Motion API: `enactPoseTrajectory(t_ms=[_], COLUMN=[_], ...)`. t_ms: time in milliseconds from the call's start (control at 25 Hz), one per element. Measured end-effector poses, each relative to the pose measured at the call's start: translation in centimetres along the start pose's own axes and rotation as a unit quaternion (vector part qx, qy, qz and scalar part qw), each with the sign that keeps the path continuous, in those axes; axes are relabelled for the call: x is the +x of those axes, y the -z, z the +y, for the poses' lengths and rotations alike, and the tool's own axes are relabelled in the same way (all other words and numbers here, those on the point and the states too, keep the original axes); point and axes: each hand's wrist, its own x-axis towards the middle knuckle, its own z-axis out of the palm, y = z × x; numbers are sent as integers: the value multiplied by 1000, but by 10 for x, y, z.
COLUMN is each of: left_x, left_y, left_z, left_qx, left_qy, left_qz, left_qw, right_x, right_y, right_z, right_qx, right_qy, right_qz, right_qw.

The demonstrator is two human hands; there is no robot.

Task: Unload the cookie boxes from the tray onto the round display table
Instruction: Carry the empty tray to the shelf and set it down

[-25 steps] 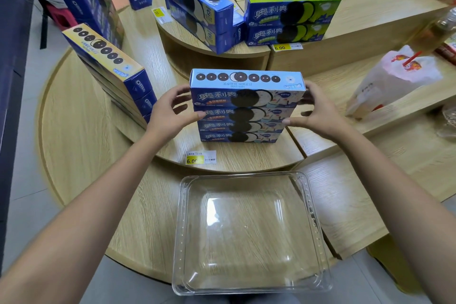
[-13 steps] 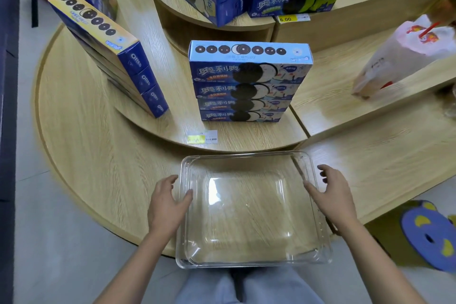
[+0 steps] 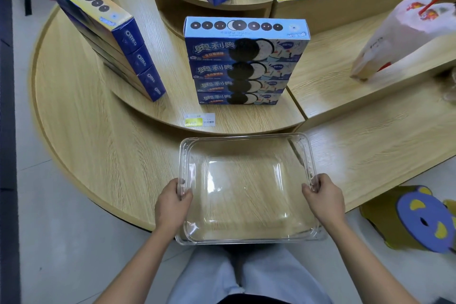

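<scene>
Both hands now gripping tray (image 3: 246,137) rims — left hand (image 3: 172,205), right hand (image 3: 325,201) — fingers closed

The clear tray (image 3: 246,140) sits on the lowest wooden tier (image 3: 98,150), its near edge hanging past the rim, and a hand grips each side rim: left hand (image 3: 172,205), right hand (image 3: 325,202). Over the tray the way is open. Beyond it, the step up to the middle tier (image 3: 246,118) rises just past the far rim, with a price tag (image 3: 199,119) on its edge. On that tier the stack of four cookie boxes (image 3: 244,64) stands squarely ahead, and a tilted stack (image 3: 111,39) blocks the left. A bare lane runs between the two stacks. To the right a white bag (image 3: 399,39) lies well apart, with bare wood before it.
</scene>
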Motion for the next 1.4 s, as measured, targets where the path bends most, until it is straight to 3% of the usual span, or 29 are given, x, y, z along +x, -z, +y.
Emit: enactPoseTrajectory(t_ms=[240,440,640,840,1120,1400], left_x=[-8,-6,-14,-57,-208,-358], left_y=[-6,-15,-33,-84,-189,-283], left_z=[27,50,84,134,163,142], left_qx=[-76,-66,20,90,156,223], left_qy=[-60,-142,-277,-428,-577,-660], left_qz=[9,-71,-165,-286,-432,-513], left_qw=[995,985,946,853,675,501], right_x=[-10,-48,-132,-236,-387,-482], right_y=[22,50,55,51,19,-13], right_z=[16,37,77,128,197,234], right_qx=[65,87,121,183,222,249], right_qy=[-18,-77,-207,-340,-514,-626], right_qz=[57,138,251,353,496,552], right_qw=[996,984,938,852,664,492])
